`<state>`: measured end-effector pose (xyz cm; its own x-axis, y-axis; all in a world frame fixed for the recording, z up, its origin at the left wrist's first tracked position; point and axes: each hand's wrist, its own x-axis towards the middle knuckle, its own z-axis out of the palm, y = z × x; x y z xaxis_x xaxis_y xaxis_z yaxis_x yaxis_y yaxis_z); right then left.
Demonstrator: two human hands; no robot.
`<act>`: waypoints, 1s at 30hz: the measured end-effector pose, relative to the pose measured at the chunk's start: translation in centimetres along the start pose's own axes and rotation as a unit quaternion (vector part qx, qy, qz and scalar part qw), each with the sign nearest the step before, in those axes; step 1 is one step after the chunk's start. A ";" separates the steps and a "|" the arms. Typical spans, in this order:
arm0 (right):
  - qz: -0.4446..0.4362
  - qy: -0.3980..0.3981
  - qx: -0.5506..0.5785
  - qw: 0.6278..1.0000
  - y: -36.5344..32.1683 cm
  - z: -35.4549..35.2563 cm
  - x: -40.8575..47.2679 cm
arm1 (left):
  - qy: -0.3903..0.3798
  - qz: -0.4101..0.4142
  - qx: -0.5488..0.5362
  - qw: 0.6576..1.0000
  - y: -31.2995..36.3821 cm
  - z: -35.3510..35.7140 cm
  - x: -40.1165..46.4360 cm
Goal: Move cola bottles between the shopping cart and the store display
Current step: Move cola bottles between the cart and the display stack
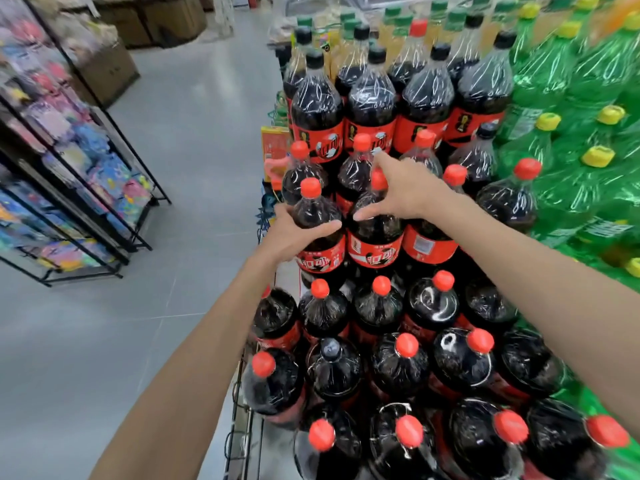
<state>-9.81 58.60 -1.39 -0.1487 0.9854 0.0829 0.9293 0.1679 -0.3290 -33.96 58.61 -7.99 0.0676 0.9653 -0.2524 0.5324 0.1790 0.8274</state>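
Note:
My left hand [294, 233] grips the shoulder of a red-capped cola bottle [317, 216] at the left edge of the store display's middle tier. My right hand [405, 192] hovers around the neighbouring cola bottle [375, 233], fingers spread and relaxed over its neck, thumb pointing left; I cannot tell if it touches. Several more red-capped cola bottles [398, 362] fill the foreground below my arms, beside a wire cart edge [239, 410]. Black-capped cola bottles [372, 95] stand on the tier behind.
Green soda bottles with yellow caps [571, 161] pack the right side of the display. Yellow drink bottles [398, 32] stand at the back. A black wire rack of colourful packets [69, 168] lines the left of the grey-floored aisle [180, 133]. Cardboard boxes [107, 67] sit further back.

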 end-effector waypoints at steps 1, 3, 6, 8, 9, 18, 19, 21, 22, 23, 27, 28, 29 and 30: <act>-0.004 0.023 0.034 0.999 0.0 -0.4 0.0 | -0.002 -0.010 -0.003 1.000 0.1 -0.6 0.0; -0.001 0.104 0.110 0.988 0.0 -1.3 0.7 | 0.020 -0.009 -0.036 0.999 0.4 -1.7 0.4; 0.046 0.139 0.155 0.977 0.2 -2.7 3.3 | 0.079 -0.010 -0.126 0.989 0.9 -2.9 2.3; 0.089 0.096 0.175 0.976 0.3 -3.0 5.2 | 0.087 -0.030 -0.179 0.980 1.7 -3.5 3.7; 0.109 0.074 0.185 0.974 0.3 -2.8 6.1 | 0.075 -0.043 -0.191 0.978 2.2 -3.6 4.4; 0.140 -0.006 0.096 0.986 1.1 0.8 9.3 | -0.001 -0.074 -0.182 0.980 2.7 -2.4 8.6; 0.137 -0.009 0.088 0.987 1.3 1.0 9.5 | 0.002 -0.072 -0.175 0.982 2.5 -2.4 8.7; 0.129 -0.015 0.087 0.988 1.7 1.1 10.0 | 0.016 -0.064 -0.158 0.985 2.1 -2.5 9.2; 0.123 -0.020 0.088 0.988 1.7 1.2 10.2 | 0.023 -0.057 -0.148 0.987 2.0 -2.5 9.2; 0.118 -0.026 0.091 0.988 1.7 1.1 10.3 | 0.029 -0.052 -0.139 0.988 1.9 -2.5 9.3; 0.096 -0.054 0.060 0.992 1.7 -0.3 10.3 | 0.026 -0.040 -0.136 0.990 2.4 -2.2 8.7; 0.088 -0.063 0.047 0.993 1.8 -0.7 10.4 | 0.023 -0.037 -0.138 0.989 2.6 -2.2 8.5; 0.079 -0.068 0.036 0.994 1.8 -1.0 10.5 | 0.021 -0.034 -0.138 0.990 2.6 -2.2 8.3; 0.068 -0.065 0.023 0.995 1.9 -1.1 10.5 | 0.018 -0.031 -0.137 0.990 2.6 -2.4 8.3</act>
<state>-9.22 69.20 -0.14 -0.0669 0.9940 -0.0865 0.9275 0.0300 -0.3727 -34.01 67.52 -6.72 0.0087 0.9561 -0.2929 0.2862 0.2783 0.9169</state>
